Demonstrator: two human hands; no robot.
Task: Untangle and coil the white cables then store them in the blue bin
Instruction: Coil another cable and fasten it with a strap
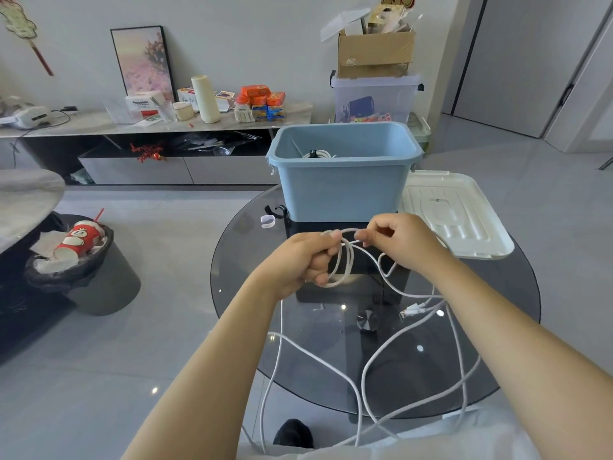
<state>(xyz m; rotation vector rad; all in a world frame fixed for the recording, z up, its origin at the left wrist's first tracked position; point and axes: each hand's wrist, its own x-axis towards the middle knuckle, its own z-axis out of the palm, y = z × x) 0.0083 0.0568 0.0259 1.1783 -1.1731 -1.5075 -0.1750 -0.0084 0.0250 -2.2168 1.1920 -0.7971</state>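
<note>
With the left hand (306,260) gripping the small coil of thin white cable (341,260), the right hand (394,242) pinching the strand should feed even loops from the slack at 6 o'clock.

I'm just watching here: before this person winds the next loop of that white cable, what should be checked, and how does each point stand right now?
1. Coil held firmly: the left hand grips the coil. Ok.
2. Feeding strand held: the right hand pinches the cable by the coil. Ok.
3. Slack free of knots: the loose cable crosses itself several times over the glass table. Not ok.
4. Plug ends free: connectors lie amid the strands. Cannot tell.
5. Blue bin open: its white lid lies beside it. Ok.
6. Room in bin: one coiled cable shows inside. Ok.
</note>
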